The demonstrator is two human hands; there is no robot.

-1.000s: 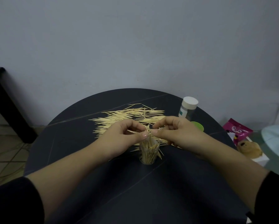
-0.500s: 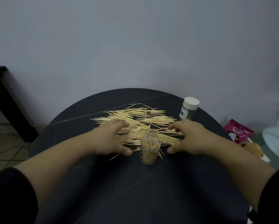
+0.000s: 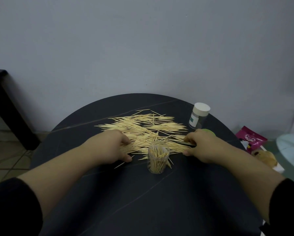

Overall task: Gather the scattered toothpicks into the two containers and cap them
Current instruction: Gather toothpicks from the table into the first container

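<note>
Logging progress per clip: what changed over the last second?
Both hands came down off the open container and moved apart: the left hand and right hand now curl their fingers round toothpicks at the pile's near edge. That container, the capped container and the green lid stayed put.

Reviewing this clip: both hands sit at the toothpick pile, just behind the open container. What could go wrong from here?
1. The open container stands uncapped between the left hand and the right hand. Drawing the loose toothpicks inward could knock it over and spill what is already inside.
2. A stray toothpick lies by the left thumb, nearer the person than the pile, so a sweep of the pile may miss it.
</note>
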